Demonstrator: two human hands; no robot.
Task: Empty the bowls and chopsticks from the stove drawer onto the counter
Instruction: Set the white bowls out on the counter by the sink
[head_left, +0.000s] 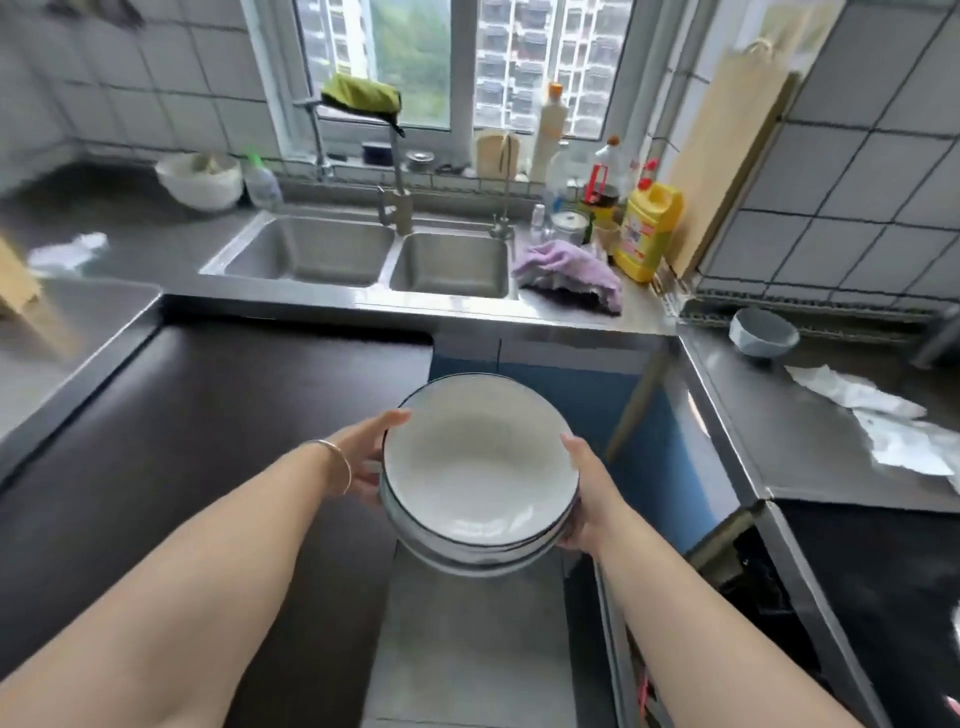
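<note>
Bowl stack held mid-air above floor, between counters. Left hand and right hand curl round opposite rims, gripping stack. Risk: stack tilted toward viewer, so top bowl may slide off. Wet rims could slip. Counter at right holds paper; uneven landing possible.

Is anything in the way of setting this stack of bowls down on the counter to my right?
Crumpled white paper and a grey bowl lie on the right counter; its near edge looks bare.
</note>
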